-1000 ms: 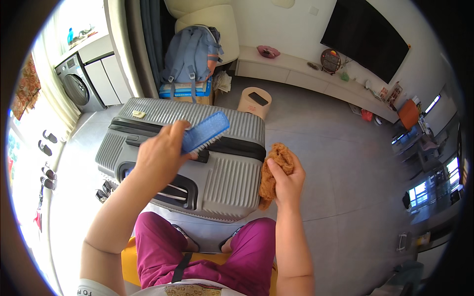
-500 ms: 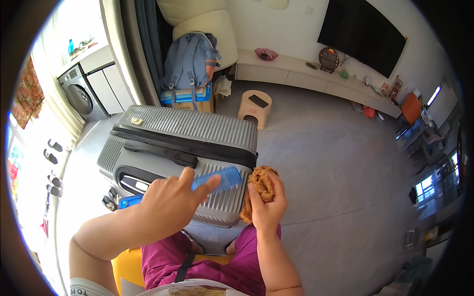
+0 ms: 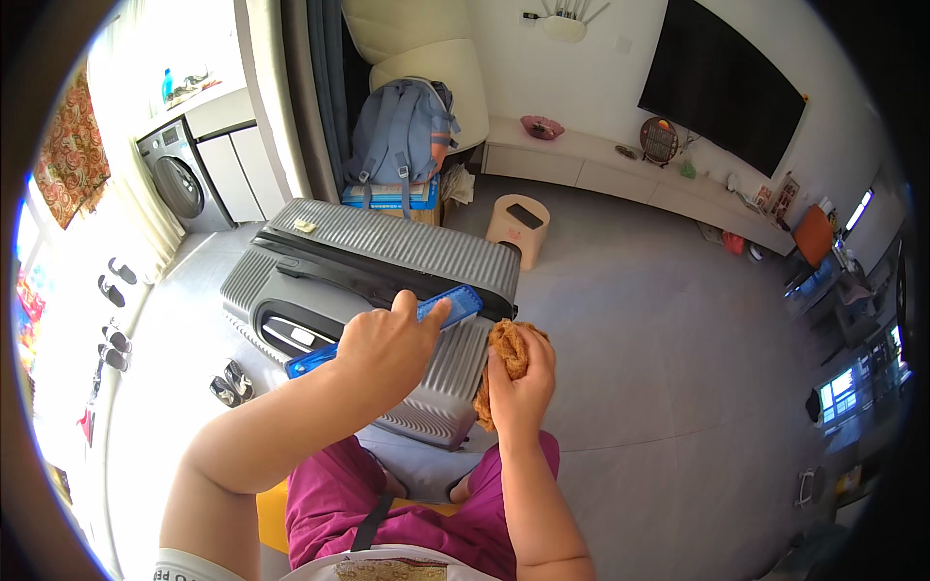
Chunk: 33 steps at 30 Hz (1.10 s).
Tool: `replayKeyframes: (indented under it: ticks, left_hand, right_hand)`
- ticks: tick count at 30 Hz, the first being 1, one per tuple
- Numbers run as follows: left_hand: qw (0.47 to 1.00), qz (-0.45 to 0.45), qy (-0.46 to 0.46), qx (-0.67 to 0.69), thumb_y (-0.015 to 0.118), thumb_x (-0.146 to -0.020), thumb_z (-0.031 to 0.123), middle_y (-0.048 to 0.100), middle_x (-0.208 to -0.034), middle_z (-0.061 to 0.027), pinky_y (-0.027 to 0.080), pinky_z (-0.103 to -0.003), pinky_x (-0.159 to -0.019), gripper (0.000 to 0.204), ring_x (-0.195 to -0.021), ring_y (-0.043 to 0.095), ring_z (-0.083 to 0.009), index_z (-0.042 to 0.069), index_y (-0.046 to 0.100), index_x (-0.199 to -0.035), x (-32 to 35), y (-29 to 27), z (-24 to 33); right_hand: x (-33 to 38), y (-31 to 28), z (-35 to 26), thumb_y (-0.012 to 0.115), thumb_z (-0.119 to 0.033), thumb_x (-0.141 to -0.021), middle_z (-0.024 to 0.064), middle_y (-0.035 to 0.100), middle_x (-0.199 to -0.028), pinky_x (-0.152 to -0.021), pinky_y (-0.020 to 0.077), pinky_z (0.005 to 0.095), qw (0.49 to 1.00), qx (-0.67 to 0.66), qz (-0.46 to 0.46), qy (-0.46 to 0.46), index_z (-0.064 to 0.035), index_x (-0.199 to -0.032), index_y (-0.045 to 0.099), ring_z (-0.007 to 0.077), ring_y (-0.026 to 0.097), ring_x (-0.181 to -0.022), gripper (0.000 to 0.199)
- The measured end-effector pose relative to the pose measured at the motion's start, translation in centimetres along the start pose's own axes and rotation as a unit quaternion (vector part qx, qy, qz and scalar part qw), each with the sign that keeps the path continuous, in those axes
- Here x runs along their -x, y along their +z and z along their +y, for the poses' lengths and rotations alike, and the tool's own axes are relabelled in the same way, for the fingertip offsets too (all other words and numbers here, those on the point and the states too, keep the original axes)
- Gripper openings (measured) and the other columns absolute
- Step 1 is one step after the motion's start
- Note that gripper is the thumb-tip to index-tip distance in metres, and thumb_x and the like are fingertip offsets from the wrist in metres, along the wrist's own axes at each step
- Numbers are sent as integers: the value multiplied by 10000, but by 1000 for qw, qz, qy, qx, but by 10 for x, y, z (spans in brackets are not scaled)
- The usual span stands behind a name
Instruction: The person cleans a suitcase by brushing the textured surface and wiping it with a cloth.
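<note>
A large grey ribbed suitcase (image 3: pixel 454 359) lies in front of my knees, with a black handle and a dark seam along it. My left hand (image 3: pixel 392 344) is closed round a long blue plastic tool (image 3: pixel 455 304), held slantwise above the suitcase. Its other end (image 3: pixel 312 361) shows beyond my wrist; its exact kind is unclear. At the suitcase's right edge, my right hand (image 3: pixel 521 385) grips a bunched brown textured cloth (image 3: pixel 507 348), fingers wrapped over it. The cloth's lower part hangs beside the suitcase's corner.
Behind the suitcase stand a beige stool (image 3: pixel 518 232) and a blue-grey backpack (image 3: pixel 395 136) on stacked boxes. Shoes (image 3: pixel 232 384) lie on the floor at left. A low white cabinet (image 3: pixel 610 181) runs along the far wall under a television (image 3: pixel 722 82).
My left hand has moved with the blue tool toward the suitcase's far side, its tip now near the dark seam. The right hand stays on the cloth. The view has shifted slightly.
</note>
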<state>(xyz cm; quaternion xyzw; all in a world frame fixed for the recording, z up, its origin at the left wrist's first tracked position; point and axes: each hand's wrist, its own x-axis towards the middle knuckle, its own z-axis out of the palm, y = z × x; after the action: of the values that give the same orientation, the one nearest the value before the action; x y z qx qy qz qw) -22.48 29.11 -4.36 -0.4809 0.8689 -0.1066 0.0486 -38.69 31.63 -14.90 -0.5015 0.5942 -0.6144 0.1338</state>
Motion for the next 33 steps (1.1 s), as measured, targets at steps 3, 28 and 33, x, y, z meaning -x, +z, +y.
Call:
replayKeyframes:
  ticks: [3,28,33]
  left_hand:
    - [998,-3,64,-10,586,-901,167,551,-937,-182,497,-336,-504,561,-608,635,-249,144,421,-1437,28,-11,11]
    - [991,-94,-26,91,513,-981,340,581,-978,-172,524,-393,-620,472,-709,658,-301,242,429,-1436,34,-2,-25]
    - [992,-58,-50,96,525,-974,356,566,-958,-156,508,-371,-575,486,-698,649,-295,250,425,-1438,41,5,-20]
  right_hand:
    - [0,-6,5,701,-79,-794,144,570,-1191,-983,433,427,1000,25,5,-2,-36,-1131,604,340,544,-1142,354]
    - [4,5,5,694,-83,-800,159,550,-1211,-998,420,433,992,111,-51,-24,-11,-1165,582,356,528,-1154,390]
    - [5,19,4,706,-103,-804,166,550,-1227,-995,426,418,995,50,-87,21,2,-1156,587,355,535,-1158,386]
